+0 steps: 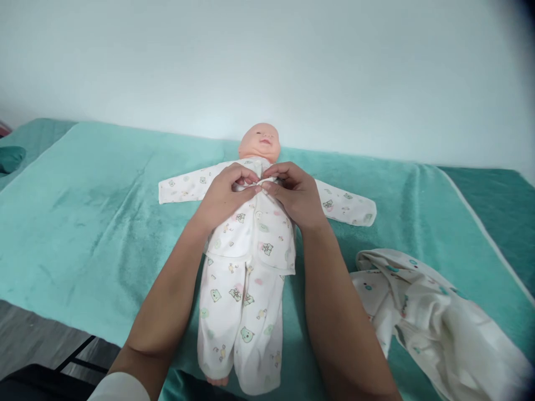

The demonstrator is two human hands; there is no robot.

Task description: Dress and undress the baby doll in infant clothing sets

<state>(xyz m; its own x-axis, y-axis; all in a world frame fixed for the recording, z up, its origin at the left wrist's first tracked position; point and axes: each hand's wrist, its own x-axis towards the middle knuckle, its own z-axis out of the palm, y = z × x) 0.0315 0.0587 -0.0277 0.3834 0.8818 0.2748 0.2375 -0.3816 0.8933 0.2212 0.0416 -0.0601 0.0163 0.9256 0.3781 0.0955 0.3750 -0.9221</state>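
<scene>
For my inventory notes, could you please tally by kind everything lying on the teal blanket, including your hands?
Dolls: 1, the baby doll
Garments worn: 2, printed top and printed trousers
Loose garments: 1, crumpled garment
Hands: 2, left hand and right hand, both pinching the top's front
Total: 6

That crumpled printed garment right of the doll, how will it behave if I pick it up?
Probably floppy: the crumpled garment lies in soft folds, so it would likely drape and dangle. It looks thin, so likely light. Pushed across the plush teal blanket, it would probably bunch rather than slide.
</scene>
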